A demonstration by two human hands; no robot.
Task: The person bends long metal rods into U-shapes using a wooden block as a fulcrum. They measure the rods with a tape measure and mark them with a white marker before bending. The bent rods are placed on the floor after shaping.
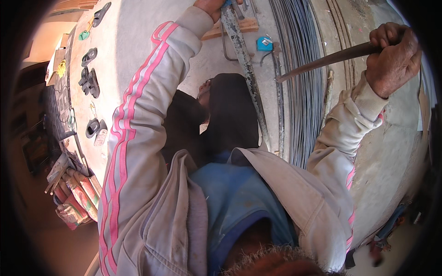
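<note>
My right hand (pixel 393 60), at the upper right, is closed around one end of a long dark metal bar (pixel 329 60). The bar slants down leftward across a bundle of thin steel rods (pixel 294 69), and its far end is near a narrow upright-lying bar (pixel 279 96). My left hand (pixel 212 7) is cut off by the top edge, and its fingers are mostly hidden. It is beside the top of a long bar with worn, peeling paint (pixel 239 60), where a bit of blue (pixel 227 3) shows. Whether it grips anything there is unclear.
A blue tape measure (pixel 264 43) lies on the concrete floor near a wooden block (pixel 246 26). Several dark sandals (pixel 90 83) lie along the left. Reddish packages (pixel 76 198) are piled at lower left. Thin rods (pixel 343 27) lie beyond the bundle. My knees (pixel 230 110) are beneath my arms.
</note>
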